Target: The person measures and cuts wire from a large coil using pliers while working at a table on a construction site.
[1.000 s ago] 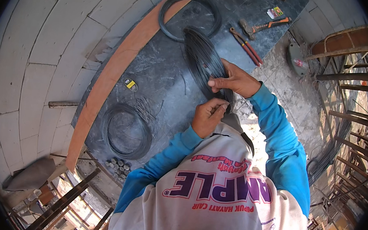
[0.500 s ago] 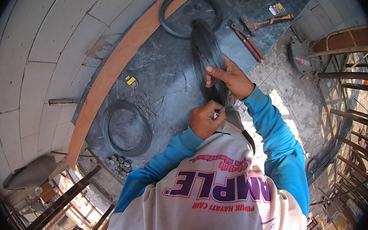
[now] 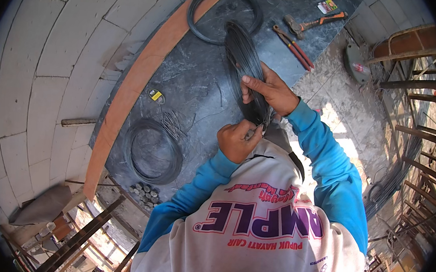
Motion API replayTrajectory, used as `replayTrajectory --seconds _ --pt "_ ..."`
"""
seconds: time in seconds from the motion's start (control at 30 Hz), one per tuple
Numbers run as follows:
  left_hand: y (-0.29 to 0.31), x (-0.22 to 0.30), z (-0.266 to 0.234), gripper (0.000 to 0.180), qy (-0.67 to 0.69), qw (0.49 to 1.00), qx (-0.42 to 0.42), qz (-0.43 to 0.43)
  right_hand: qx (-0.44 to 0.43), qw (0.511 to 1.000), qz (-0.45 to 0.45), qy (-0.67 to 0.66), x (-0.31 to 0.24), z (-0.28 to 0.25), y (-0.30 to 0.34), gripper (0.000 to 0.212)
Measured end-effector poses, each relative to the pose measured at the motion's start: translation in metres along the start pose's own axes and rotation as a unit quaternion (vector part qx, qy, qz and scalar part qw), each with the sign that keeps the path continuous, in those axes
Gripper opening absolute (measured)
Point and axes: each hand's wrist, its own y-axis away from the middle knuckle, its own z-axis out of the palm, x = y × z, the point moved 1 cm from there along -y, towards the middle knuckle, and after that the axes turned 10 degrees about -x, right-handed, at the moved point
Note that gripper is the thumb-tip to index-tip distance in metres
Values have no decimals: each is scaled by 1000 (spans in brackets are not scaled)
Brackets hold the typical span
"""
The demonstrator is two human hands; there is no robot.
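A thick bundled coil of dark wire [image 3: 245, 53] stretches from the tabletop toward my body. My right hand [image 3: 277, 93] is closed around its middle, the thumb lying across the strands. At the coil's near end, close to my shirt, my left hand [image 3: 234, 141] pinches at the wire with thumb and fingertips. The exact strand between those fingers is too small to make out. Left of my hands, a looser wire coil [image 3: 177, 158] lies flat, with short cut wire pieces [image 3: 174, 125] beside it.
On the dark table [image 3: 128, 97] lie another wire coil [image 3: 191, 12], red-handled pincers [image 3: 299, 54], a hammer [image 3: 316, 24] and a small yellow-labelled item [image 3: 155, 96]. An orange-brown strip [image 3: 123, 94] edges the table's left side. Metal rods [image 3: 428, 134] crowd the right.
My left hand has shifted slightly left, its fingers turning at the coil's near end. My right hand keeps its hold on the coil. The view has tilted a little.
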Motion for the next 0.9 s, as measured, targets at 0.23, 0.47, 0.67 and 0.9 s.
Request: replayTrajectory --seconds 0.23,0.47,0.67,0.9 --pt "2 -3 -2 18 13 999 -32 -40 1 1000 1 -30 6 -6 0 70" --pt "14 -19 5 9 297 945 -83 -106 -7 999 6 -35 0 -1 0 63" --pt "19 -36 7 6 336 923 -105 -152 -11 1000 -10 -19 0 0 0 57" --pt "34 -83 2 12 72 876 -435 -195 -9 999 33 -29 -6 -11 4 51"
